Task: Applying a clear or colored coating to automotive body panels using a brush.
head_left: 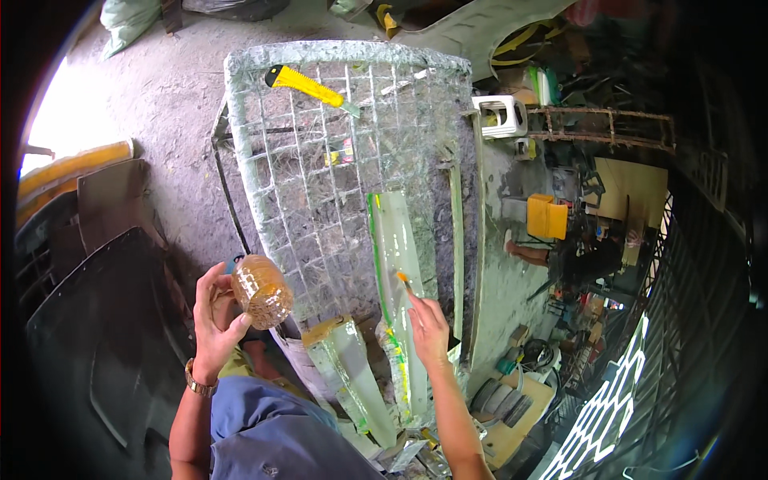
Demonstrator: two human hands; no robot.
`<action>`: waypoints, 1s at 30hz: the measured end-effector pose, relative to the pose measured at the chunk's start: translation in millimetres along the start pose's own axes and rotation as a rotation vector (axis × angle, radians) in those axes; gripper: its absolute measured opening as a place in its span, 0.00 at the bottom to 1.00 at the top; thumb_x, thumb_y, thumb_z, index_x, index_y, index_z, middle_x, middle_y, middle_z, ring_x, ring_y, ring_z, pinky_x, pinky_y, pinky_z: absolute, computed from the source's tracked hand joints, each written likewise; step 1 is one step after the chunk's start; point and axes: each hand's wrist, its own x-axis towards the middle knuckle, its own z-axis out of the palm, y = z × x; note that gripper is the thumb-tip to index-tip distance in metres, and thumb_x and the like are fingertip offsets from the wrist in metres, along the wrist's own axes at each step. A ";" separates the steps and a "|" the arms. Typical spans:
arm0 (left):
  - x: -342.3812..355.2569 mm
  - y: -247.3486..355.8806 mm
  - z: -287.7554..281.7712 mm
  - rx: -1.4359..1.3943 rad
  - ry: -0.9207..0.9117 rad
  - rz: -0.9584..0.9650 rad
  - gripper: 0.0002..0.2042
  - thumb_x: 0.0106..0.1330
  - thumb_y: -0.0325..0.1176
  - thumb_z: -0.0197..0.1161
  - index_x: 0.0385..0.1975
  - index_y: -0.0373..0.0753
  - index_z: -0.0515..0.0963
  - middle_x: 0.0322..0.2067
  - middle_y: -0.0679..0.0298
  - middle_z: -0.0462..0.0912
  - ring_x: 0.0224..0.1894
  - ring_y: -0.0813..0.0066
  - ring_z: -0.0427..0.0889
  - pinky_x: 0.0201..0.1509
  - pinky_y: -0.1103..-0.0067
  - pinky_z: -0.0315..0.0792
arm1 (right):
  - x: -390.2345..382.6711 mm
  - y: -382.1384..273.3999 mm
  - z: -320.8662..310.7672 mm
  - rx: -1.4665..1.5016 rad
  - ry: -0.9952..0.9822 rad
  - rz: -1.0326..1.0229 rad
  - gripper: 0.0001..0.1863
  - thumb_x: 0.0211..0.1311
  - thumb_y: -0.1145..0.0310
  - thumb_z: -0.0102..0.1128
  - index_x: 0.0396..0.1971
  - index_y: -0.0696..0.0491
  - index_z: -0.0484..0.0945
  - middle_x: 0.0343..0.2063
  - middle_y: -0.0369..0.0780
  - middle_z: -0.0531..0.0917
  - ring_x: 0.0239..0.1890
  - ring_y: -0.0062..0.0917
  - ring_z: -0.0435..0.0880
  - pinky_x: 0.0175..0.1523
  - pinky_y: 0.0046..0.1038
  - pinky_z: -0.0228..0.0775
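My left hand [212, 324] is closed around the side of a clear, ribbed plastic container [262, 290] with amber-brown stuff inside, held tilted beside the rack. In my right hand [430, 326] is a small brush [406, 284] with an orange tip, pinched between the fingers. Its tip is over or on a long, glossy, pale grey-green strip [394, 228]; contact is hard to tell. Green and yellow tape edges that strip. A second pale panel [350, 372] with a brown end lies to its left. Both rest on a crusted wire-grid rack [320, 180].
A yellow box cutter [308, 86] with its blade out lies at the rack's far end. A small label-covered item [339, 152] shows at the grid's middle. Dark curved panels [96, 336] lean at left. To the right are a white stool [501, 117], a yellow container [547, 217] and another person's leg [528, 254].
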 end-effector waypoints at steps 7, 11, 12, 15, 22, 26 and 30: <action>0.2 -6.3 29.1 0.010 -0.095 0.016 0.39 0.50 0.37 0.72 0.62 0.33 0.61 0.46 0.56 0.74 0.49 0.67 0.76 0.56 0.71 0.71 | -22.6 -14.7 -16.0 0.170 -0.202 0.138 0.14 0.60 0.77 0.59 0.47 0.53 0.79 0.36 0.41 0.79 0.36 0.33 0.81 0.42 0.30 0.75; -8.6 -0.5 53.1 0.179 -0.148 0.032 0.38 0.49 0.34 0.73 0.61 0.33 0.62 0.43 0.56 0.75 0.46 0.68 0.77 0.53 0.72 0.73 | -45.8 -47.0 -39.7 0.491 -0.049 0.207 0.10 0.61 0.79 0.58 0.43 0.58 0.80 0.36 0.41 0.80 0.36 0.24 0.80 0.41 0.22 0.72; -11.5 4.1 59.5 0.228 -0.178 0.025 0.38 0.49 0.34 0.73 0.61 0.34 0.63 0.42 0.56 0.75 0.46 0.68 0.77 0.52 0.72 0.73 | -53.4 -58.0 -43.2 0.643 -0.025 0.224 0.10 0.60 0.80 0.57 0.42 0.59 0.80 0.36 0.41 0.79 0.37 0.23 0.80 0.42 0.21 0.71; -23.8 8.5 79.2 0.319 -0.238 0.046 0.37 0.50 0.35 0.73 0.60 0.35 0.62 0.39 0.56 0.77 0.44 0.67 0.79 0.50 0.72 0.74 | -69.0 -80.1 -39.8 0.838 0.041 0.169 0.10 0.59 0.81 0.58 0.41 0.60 0.81 0.37 0.41 0.79 0.38 0.22 0.79 0.44 0.20 0.69; -32.7 30.5 93.0 0.224 -0.244 0.025 0.35 0.55 0.30 0.68 0.62 0.37 0.59 0.37 0.58 0.76 0.41 0.71 0.78 0.48 0.73 0.75 | -112.7 -41.0 -17.5 0.774 0.129 0.229 0.10 0.62 0.80 0.55 0.42 0.59 0.81 0.35 0.40 0.80 0.38 0.20 0.78 0.44 0.21 0.71; -20.7 41.2 64.8 0.158 -0.295 0.025 0.34 0.56 0.27 0.66 0.64 0.38 0.58 0.42 0.61 0.71 0.44 0.76 0.74 0.50 0.78 0.72 | -116.8 -52.4 -0.4 0.453 0.243 0.400 0.10 0.60 0.76 0.59 0.42 0.55 0.81 0.30 0.41 0.78 0.27 0.28 0.78 0.32 0.27 0.70; 11.1 61.9 51.0 0.207 -0.377 0.017 0.32 0.58 0.29 0.65 0.63 0.37 0.60 0.41 0.62 0.72 0.43 0.77 0.74 0.48 0.79 0.71 | -107.7 -60.7 27.6 0.296 0.463 0.335 0.12 0.55 0.76 0.62 0.41 0.54 0.80 0.29 0.42 0.77 0.28 0.37 0.78 0.32 0.34 0.70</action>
